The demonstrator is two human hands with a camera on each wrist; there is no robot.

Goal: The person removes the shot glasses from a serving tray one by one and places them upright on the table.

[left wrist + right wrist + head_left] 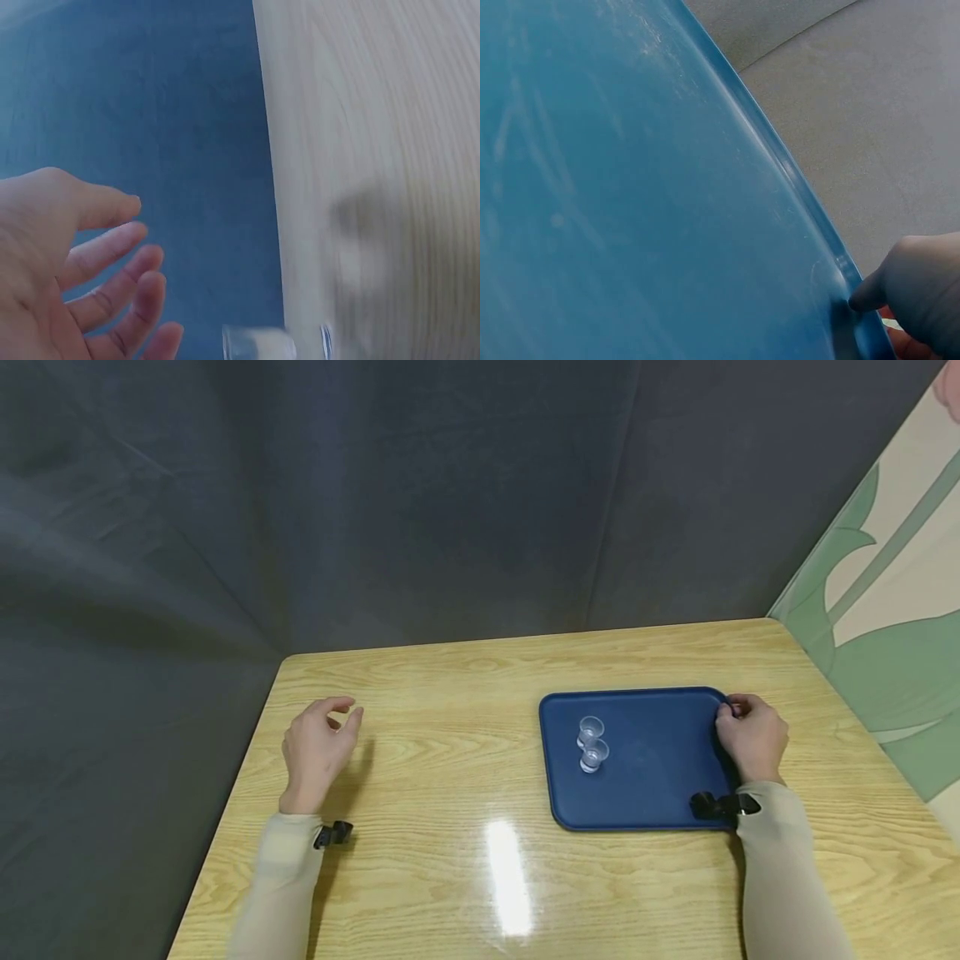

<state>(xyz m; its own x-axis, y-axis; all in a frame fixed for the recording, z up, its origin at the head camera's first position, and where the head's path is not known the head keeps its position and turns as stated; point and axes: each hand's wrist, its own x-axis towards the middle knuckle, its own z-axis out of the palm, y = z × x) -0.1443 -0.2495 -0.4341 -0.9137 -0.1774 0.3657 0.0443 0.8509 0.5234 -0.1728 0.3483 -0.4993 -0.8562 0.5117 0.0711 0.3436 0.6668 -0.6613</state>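
At the right end of a blue rectangular tray (652, 793), my right hand (756, 739) grips the rim. Its thumb (868, 291) lies over the tray's edge in the right wrist view, the other fingers beneath. Two small clear glasses (592, 727) stand close together on the tray's left part. Over the left side of the table, my left hand (317, 756) is raised with loosely bent fingers and nothing between them. A clear glass-like piece (259, 345) shows below that hand's fingers in the left wrist view, cut off by the frame.
The light wood table (442, 760) carries the tray right of centre. A dark curtain (450, 510) hangs along its back and left sides. At the right stands a wall with a green leaf pattern (900, 668). Black straps (333, 834) sit on the wrists.
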